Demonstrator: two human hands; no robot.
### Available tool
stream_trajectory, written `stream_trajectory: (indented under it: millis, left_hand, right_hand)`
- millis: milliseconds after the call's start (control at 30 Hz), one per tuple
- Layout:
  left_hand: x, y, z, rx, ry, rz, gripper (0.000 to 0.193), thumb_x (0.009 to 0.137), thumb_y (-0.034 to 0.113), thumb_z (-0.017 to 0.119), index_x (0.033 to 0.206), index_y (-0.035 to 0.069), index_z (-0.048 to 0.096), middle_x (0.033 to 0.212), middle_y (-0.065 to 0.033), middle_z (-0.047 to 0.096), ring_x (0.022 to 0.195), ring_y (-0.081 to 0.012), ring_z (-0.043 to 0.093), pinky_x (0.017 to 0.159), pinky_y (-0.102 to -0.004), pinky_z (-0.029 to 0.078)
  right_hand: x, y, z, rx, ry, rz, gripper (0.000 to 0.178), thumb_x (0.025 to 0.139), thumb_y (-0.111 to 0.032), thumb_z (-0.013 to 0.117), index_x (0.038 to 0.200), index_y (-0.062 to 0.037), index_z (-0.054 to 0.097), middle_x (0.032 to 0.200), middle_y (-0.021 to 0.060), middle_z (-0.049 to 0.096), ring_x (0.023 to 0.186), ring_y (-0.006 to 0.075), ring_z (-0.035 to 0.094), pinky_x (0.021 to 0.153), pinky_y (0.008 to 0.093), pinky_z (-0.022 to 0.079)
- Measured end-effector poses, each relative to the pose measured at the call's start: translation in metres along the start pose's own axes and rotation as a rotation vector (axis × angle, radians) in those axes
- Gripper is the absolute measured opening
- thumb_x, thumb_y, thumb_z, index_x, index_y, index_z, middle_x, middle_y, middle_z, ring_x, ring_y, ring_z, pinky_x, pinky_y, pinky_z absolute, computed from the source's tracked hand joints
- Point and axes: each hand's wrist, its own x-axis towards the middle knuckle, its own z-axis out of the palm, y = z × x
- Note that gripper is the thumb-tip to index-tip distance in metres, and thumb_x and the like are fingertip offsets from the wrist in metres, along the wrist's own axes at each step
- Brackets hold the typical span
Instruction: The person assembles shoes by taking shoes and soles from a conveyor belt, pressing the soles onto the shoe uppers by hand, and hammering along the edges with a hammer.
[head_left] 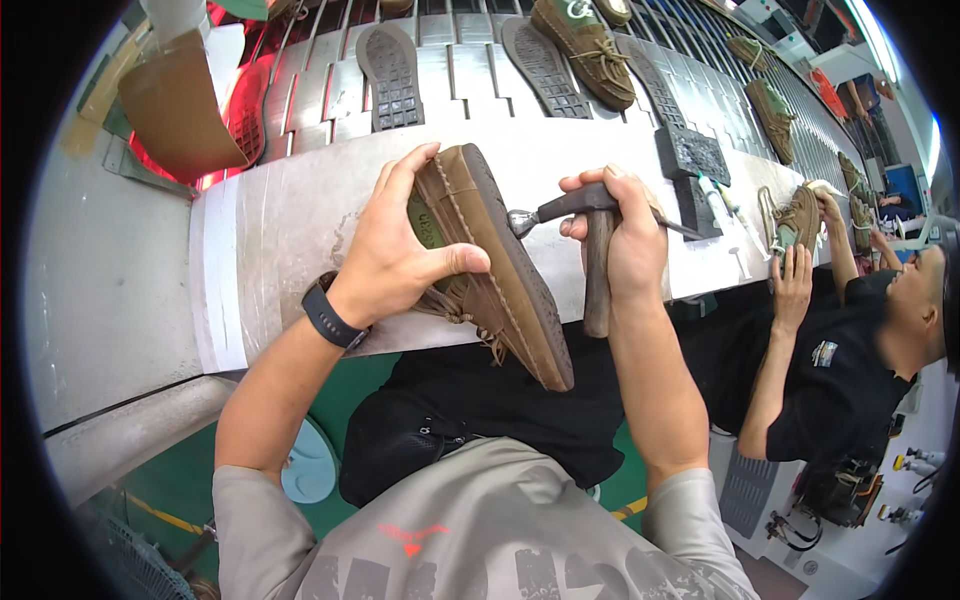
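A brown lace-up shoe (pixel 500 265) with a dark sole is tipped on its side above the bench edge. My left hand (pixel 400 235) grips it around the heel opening, thumb across the upper and fingers near the heel. Its green insole (pixel 425 225) shows beside my palm, and the laces hang below. My right hand (pixel 635 230) is closed on a hammer (pixel 598 260), holding it close to the head with the handle pointing down. The hammer's rounded metal face is at the sole's edge; whether it touches I cannot tell.
Behind the white bench (pixel 300 220) runs a slatted metal conveyor (pixel 450 80) carrying loose soles (pixel 390 80) and a brown shoe (pixel 590 55). Black blocks (pixel 692 160) and a white tube (pixel 712 195) lie to the right. Farther right a co-worker (pixel 850 350) handles another shoe (pixel 797 220).
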Motion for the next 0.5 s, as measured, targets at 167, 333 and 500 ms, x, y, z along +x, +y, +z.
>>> stream_trajectory:
  millis: [167, 333, 500]
  left_hand:
    - [0.029, 0.091, -0.040, 0.102, 0.144, 0.365, 0.116, 0.059, 0.039, 0.106, 0.152, -0.004, 0.051, 0.145, -0.0151, 0.057, 0.131, -0.0243, 0.058, 0.113, -0.0348, 0.045]
    - [0.028, 0.153, -0.056, 0.393, -0.087, 0.444, 0.094, 0.057, 0.039, 0.107, 0.131, -0.003, 0.067, 0.110, -0.0156, 0.077, 0.100, -0.0245, 0.077, 0.090, -0.0338, 0.059]
    - [0.004, 0.164, -0.054, 0.458, -0.005, 0.530, 0.095, 0.057, 0.046, 0.106, 0.128, -0.004, 0.068, 0.105, -0.0174, 0.078, 0.095, -0.0282, 0.080, 0.083, -0.0359, 0.062]
  right_hand:
    - [-0.035, -0.043, 0.017, 0.263, -0.039, -0.318, 0.033, 0.110, -0.022, 0.048, 0.108, 0.0078, 0.063, 0.104, 0.0289, 0.074, 0.062, 0.0213, 0.067, 0.065, 0.0353, 0.060]
    - [-0.063, -0.058, 0.011, 0.204, -0.098, -0.398, 0.035, 0.110, -0.021, 0.045, 0.108, 0.0083, 0.064, 0.102, 0.0315, 0.073, 0.063, 0.0227, 0.066, 0.068, 0.0382, 0.059]
    - [-0.103, -0.112, -0.001, 0.320, -0.069, -0.673, 0.043, 0.116, -0.033, 0.037, 0.115, 0.0046, 0.059, 0.099, 0.0308, 0.071, 0.058, 0.0201, 0.065, 0.056, 0.0329, 0.058]
